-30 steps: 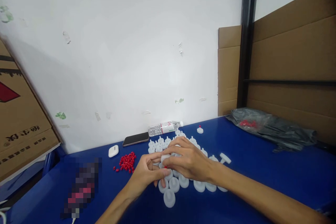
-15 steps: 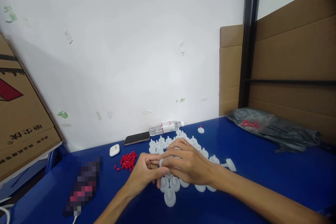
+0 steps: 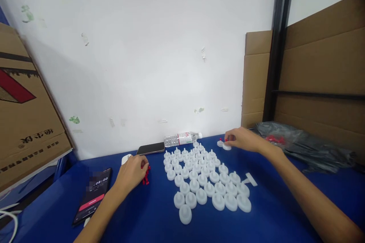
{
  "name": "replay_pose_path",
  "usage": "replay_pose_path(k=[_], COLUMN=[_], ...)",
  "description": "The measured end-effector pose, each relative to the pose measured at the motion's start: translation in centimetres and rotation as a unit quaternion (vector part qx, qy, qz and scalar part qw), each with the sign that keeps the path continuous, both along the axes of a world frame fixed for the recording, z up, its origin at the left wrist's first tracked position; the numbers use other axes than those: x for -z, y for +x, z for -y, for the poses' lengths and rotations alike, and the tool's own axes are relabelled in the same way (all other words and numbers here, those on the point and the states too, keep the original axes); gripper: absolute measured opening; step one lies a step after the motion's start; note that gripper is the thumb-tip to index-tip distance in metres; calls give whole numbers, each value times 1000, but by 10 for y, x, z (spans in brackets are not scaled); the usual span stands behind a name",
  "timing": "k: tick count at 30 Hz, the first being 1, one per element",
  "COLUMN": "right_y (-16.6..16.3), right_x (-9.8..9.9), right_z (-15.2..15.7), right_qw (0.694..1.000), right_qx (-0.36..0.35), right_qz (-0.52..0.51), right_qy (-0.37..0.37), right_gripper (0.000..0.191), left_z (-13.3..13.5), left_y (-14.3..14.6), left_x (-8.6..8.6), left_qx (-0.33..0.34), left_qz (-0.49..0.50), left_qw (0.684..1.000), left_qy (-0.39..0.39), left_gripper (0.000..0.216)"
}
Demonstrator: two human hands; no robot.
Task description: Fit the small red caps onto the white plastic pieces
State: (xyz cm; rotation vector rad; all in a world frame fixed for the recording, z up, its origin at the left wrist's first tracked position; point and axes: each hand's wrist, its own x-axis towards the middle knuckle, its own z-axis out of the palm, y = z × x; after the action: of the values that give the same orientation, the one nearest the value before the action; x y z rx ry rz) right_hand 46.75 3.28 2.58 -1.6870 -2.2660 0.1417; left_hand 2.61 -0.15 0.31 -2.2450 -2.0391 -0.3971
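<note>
On the blue desk [image 3: 154, 214], a tight cluster of white nozzle lids [image 3: 202, 180], discs down and plain white stems pointing up. Past the far right edge of the cluster, the right hand [image 3: 239, 139], thumb and fingertips pinching a red-tipped nozzle lid [image 3: 227, 147] at the level of the desk. Also past the cluster's far right edge, a second red-tipped lid [image 3: 219, 144], close beside the pinched one; too tight a gap in this view to tell touching from apart.

To the left of the cluster, the left hand [image 3: 133, 169], palm down, fingers curled over a small heap of red caps [image 3: 146, 179]; with the fingertips mostly hidden, impossible to tell any grip on a single cap. Some of the heap visible on the side toward the cluster.

Just off the cluster's right edge, a tipped-over white lid [image 3: 251, 180], stem toward the cluster. Directly behind the cluster, a clear water bottle [image 3: 173, 141] on its side; behind and to the left, a dark-screened smartphone [image 3: 151, 149]. Farther left of the cluster, a white case [image 3: 125, 158], partly covered by the left hand, and, nearer the camera, a lit phone [image 3: 92, 195]. Well to the right of the cluster, a crumpled grey plastic bag [image 3: 310, 150], with red pieces [image 3: 275, 139] showing.
</note>
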Motion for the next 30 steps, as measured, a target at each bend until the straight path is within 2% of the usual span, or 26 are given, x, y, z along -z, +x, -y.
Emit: replay_pose_path(k=[5, 7, 10, 12, 14, 16, 18, 22, 25, 30], right_y=[24, 28, 33, 35, 36, 33, 28, 15, 12, 24], right_x=[19, 15, -1, -12, -17, -16, -10, 1, 1, -7], right_z=[-17, -15, -4, 7, 17, 21, 20, 13, 14, 20], right_qw=[998, 998, 991, 971, 937, 906, 890, 880, 877, 895], right_qx=[15, 13, -18, -62, -103, -122, -113, -67, -48, -67], right_qz=[-8, -25, -78, -128, -151, -140, -107, -53, -44, -93], right_qy=[-53, -63, -103, -193, -299, -381, -429, -467, -476, -432], right_gripper=[18, 29, 43, 51, 56, 61, 65, 67, 64, 57], left_z=[5, 8, 12, 14, 15, 16, 16, 17, 18, 17], left_y=[5, 4, -4, -10, -13, -13, -11, -3, 0, -3], left_x=[-10, -13, -15, -13, -9, -5, -1, 2, 4, 3], left_qx=[-6, 5, 56, 73, 66, 53, 41, 38, 39, 44], left_qz=[25, 15, 9, 8, 2, -12, -31, -74, -89, -82], left_qw=[998, 997, 988, 978, 973, 971, 971, 973, 974, 979], left_qy=[-55, -69, -140, -193, -219, -233, -233, -217, -206, -183], left_gripper=[21, 26, 35, 38, 36, 32, 29, 29, 29, 24])
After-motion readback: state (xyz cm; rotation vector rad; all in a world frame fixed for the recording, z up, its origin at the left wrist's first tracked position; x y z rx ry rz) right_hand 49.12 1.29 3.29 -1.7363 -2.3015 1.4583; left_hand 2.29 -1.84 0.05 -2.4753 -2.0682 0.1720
